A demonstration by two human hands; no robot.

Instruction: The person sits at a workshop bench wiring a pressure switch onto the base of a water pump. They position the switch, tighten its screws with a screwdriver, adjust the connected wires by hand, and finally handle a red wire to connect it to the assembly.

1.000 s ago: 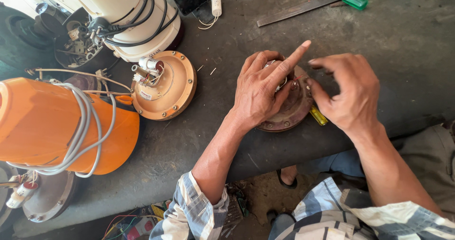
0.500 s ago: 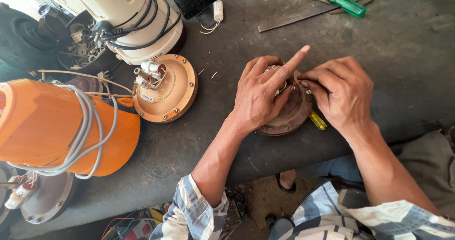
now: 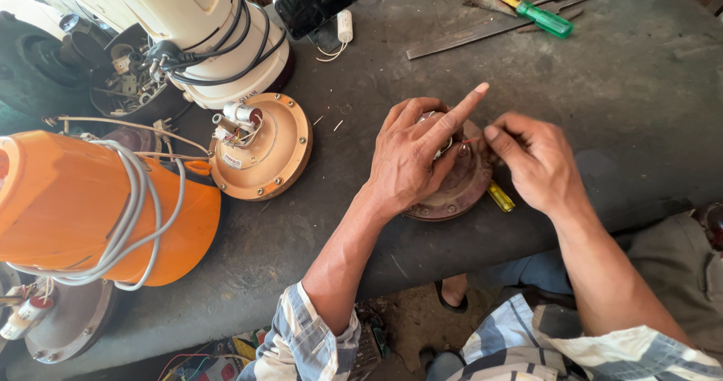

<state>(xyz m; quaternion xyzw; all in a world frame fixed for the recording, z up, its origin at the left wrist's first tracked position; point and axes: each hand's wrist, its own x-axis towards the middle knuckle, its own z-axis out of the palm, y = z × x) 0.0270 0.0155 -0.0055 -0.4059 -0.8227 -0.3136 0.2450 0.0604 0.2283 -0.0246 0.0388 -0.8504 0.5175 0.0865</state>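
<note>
On the dark surface, your left hand grips the rusty round cover near the front edge, index finger out straight. Just right, your right hand pinches a thin red wire above it.

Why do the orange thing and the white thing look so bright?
Head view: strong light washes out the orange housing and the white housing; the dark table stays dull; both hands, left hand and right hand, look sharp, edges slightly bent.
</note>
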